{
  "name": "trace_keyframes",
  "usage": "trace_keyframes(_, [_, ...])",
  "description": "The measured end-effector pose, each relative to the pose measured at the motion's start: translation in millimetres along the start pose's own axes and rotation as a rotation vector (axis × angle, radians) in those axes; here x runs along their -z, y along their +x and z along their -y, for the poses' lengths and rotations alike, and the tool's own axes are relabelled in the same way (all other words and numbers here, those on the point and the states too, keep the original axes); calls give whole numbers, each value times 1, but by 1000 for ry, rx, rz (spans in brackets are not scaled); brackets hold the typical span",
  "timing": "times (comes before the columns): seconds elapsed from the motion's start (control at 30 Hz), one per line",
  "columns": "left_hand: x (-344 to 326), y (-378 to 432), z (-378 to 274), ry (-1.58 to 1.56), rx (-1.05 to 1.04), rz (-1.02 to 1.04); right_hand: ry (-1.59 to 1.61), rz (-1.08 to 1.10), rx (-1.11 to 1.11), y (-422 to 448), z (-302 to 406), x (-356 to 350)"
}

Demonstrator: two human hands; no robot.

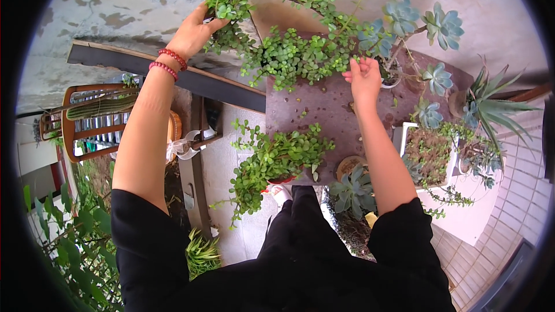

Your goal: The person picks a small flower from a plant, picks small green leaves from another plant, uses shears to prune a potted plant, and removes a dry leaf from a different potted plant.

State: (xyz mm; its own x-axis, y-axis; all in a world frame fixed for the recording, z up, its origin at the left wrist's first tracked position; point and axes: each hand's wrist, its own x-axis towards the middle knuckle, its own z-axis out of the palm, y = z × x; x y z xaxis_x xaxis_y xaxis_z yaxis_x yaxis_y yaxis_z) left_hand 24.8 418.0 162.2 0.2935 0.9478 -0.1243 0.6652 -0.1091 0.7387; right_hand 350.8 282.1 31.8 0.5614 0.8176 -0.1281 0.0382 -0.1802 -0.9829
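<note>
A bushy small-leaved succulent with the look of a dwarf jade plant [299, 58] spreads over the far side of a reddish-brown tabletop [316, 106]. Around its trailing stems at the upper left, my left hand [197, 30] has closed, its fingertips partly hidden by leaves. Two red bead bracelets [167, 65] circle that wrist. My right hand [365, 79] is at the plant's right edge, fingers curled and thumb tip against the leaves; whether a leaf is pinched there is unclear. Beside it rises a blue-green rosette succulent [401, 15] on bare, woody stems.
A second small-leaved succulent [282, 156] overhangs the table's near edge. To the right are a white planter [405, 134] of soil and a spiky aloe-like plant [490, 91]. A dark board [217, 86] slants at left, near a wooden-framed chair [67, 117]. Fallen leaves dot the tabletop.
</note>
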Motion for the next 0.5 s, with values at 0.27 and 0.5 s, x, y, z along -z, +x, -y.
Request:
trace_keyframes(0.27, [1,-3,16,268,-56,-136,-104,-11,-8,32,-10,-10])
trace_keyframes(0.5, [10,-10,3,478,50,-178,-365,189,277,46,-7,3])
